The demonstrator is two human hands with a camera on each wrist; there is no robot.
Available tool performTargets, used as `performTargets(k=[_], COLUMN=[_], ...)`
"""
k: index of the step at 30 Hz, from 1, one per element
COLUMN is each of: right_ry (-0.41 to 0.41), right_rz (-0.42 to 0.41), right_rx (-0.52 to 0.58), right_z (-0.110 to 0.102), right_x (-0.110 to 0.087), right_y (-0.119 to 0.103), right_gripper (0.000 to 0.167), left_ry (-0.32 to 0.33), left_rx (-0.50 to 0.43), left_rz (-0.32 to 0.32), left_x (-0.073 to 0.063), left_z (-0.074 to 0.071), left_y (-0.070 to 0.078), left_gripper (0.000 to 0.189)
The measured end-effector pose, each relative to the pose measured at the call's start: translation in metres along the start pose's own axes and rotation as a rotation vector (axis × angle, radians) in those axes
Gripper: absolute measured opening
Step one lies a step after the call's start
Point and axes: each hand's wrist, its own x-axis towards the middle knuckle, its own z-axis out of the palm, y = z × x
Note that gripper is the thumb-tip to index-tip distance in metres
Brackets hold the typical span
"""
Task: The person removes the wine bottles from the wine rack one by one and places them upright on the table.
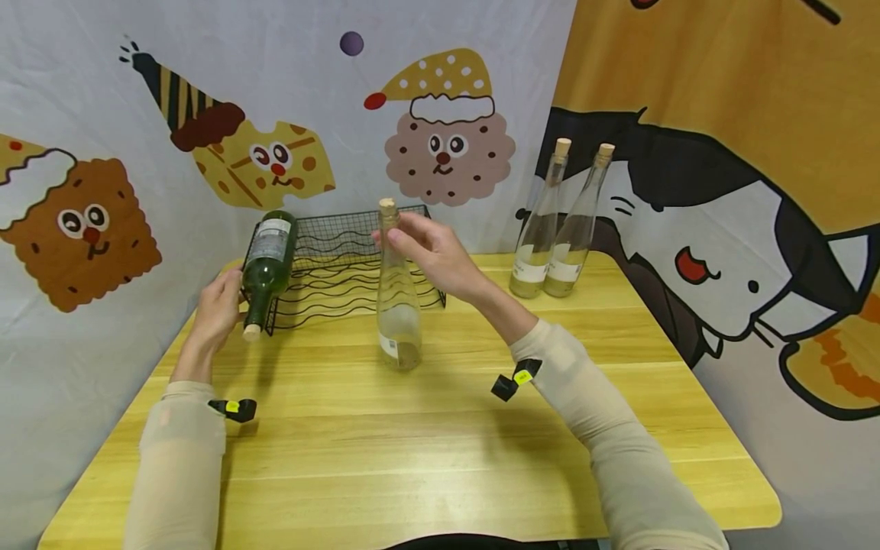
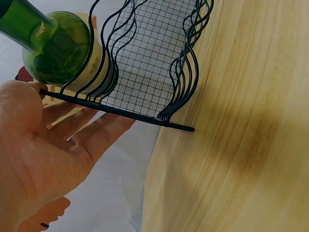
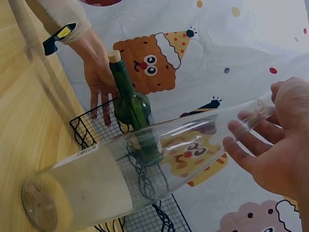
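Note:
My right hand holds a clear glass bottle by its neck, thumb and fingertips around the glass just under the cork. The bottle is roughly upright in front of a black wire wine rack; whether its base touches the table I cannot tell. On the rack's left end lies a green wine bottle, its corked neck pointing towards me. Beside it, my left hand touches the rack's side. In the left wrist view the fingers extend fairly straight under the rack's edge bar.
Two more corked clear bottles stand close together at the table's back right. The wooden table has a rounded right front corner. Printed cartoon cloth hangs behind the table and along its sides.

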Motion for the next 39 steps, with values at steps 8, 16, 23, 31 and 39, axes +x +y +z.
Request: performTargets(k=[8,16,23,31,39], right_ry=[0.025,0.021,0.031,0.065,0.114], right_rz=[-0.016,-0.043,-0.055,-0.063,-0.042], right_rx=[0.003,0.004,0.010,0.027,0.039], right_z=[0.0024,0.0033,0.0056,0.0065,0.0008], right_x=[0.0028,0.0040,0.0041,0.0025,-0.0021], right_y=[0.0008,0.0013,0.0017,0.0027,-0.0047], right_gripper=[0.033,0.029,0.029,0.028,0.029], left_ry=[0.000,0.004,0.001,-0.005,0.007], left_rx=[0.024,0.044,0.040,0.051,0.044], left_rz=[-0.008,-0.001,-0.009,-0.006,0.000], left_x=[-0.0024,-0.0020,-0.0011,-0.0009,-0.0020], left_z=[-0.0002,-0.0003,-0.0015,-0.0012,-0.0003], left_y=[0.0049,0.0050,0.0010,0.0014,0.0042], left_gripper=[0.073,0.072,0.072,0.072,0.072])
